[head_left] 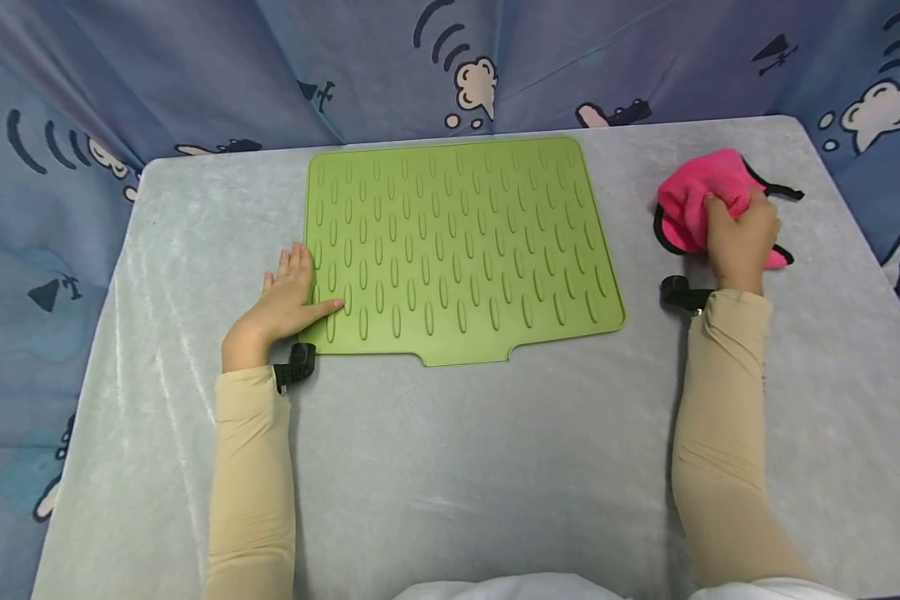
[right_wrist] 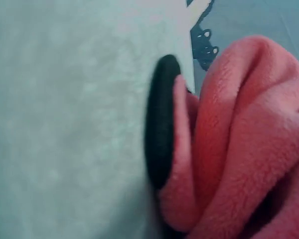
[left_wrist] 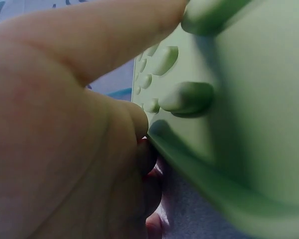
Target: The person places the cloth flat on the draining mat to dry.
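A green ribbed mat with raised oval bumps and a tab on its near side lies flat on the table. At its left edge rests my left hand, fingers straight along the rim and thumb stretched over the top. The left wrist view shows that thumb above the mat's bumps, with the other fingertips low beside the edge. To the right of the mat, my right hand grips a bunched pink cloth with black trim. Folds of the cloth fill the right side of the right wrist view.
The table has a pale grey, velvety cover. Behind it and at both sides hangs a blue curtain with cartoon prints. Black wrist mounts sit by both sleeve cuffs.
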`<state>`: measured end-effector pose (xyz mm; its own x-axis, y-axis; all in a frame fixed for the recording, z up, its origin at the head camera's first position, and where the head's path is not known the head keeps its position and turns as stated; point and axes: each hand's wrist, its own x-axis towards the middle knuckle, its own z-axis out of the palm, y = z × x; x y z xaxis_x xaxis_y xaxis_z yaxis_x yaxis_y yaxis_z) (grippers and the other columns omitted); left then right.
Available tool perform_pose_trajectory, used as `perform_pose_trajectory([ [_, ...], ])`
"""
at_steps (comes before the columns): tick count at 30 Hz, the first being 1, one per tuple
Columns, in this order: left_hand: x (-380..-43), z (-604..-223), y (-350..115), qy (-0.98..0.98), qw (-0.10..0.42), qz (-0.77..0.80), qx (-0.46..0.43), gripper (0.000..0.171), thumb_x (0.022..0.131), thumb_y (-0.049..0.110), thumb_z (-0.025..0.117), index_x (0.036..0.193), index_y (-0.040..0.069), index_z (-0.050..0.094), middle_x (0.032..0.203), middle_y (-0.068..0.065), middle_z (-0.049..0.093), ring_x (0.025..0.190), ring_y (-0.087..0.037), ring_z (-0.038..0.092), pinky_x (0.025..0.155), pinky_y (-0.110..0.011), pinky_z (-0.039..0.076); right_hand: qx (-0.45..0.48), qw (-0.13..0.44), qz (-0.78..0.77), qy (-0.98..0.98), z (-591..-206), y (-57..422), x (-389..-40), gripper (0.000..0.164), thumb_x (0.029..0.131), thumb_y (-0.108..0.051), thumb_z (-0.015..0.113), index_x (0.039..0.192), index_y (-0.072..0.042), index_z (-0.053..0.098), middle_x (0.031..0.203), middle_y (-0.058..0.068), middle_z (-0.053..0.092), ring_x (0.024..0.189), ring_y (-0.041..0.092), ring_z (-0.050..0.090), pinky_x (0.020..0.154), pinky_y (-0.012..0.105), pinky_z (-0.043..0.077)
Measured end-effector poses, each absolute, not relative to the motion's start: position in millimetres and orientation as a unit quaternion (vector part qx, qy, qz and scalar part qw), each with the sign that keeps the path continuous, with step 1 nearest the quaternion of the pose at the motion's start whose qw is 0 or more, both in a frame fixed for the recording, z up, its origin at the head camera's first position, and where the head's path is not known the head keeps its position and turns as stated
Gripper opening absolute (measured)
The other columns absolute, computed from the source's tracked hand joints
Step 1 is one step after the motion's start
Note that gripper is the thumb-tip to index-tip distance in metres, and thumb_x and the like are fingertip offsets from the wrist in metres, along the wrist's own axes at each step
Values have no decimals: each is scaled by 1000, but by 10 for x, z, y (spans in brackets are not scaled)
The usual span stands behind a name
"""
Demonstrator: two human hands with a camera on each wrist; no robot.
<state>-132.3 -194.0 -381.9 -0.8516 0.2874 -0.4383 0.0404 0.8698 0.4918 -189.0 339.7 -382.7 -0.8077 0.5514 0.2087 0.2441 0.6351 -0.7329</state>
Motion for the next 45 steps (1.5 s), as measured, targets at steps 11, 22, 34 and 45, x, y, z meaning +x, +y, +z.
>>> perform_pose_trajectory([
  [11,-1327,-3832,-1938,932,255,243,89,94,96,40,49,142,-8,-17,148,-21,-26,136,-36,-24,108,-55,-14,-243,273,493,-789,-3705,3349,-1895,20,84,-11,64,71,-25,58,64,-11,47,63,5,39,57,18,31],
  [22,-1321,-3827,-1944,930,258,245,89,94,97,40,49,141,-8,-17,148,-21,-26,136,-35,-25,109,-54,-14,-191,259,561,-763,-3537,3131,-1872,14,82,-5,65,75,-17,65,66,-5,52,63,8,43,54,19,33],
  [34,-1328,-3853,-1958,930,254,251,89,94,96,40,49,142,-8,-17,148,-21,-26,136,-35,-25,109,-54,-15,-115,242,549,-792,-3437,2839,-1861,10,83,-7,65,78,-17,65,71,-8,56,68,9,45,55,21,33],
  [45,-1331,-3871,-1964,930,250,253,91,94,96,41,49,142,-8,-16,148,-21,-25,136,-35,-25,109,-54,-15,1,188,466,-864,-3555,2418,-1831,20,85,-10,62,97,5,67,78,-15,57,71,5,48,59,19,33],
])
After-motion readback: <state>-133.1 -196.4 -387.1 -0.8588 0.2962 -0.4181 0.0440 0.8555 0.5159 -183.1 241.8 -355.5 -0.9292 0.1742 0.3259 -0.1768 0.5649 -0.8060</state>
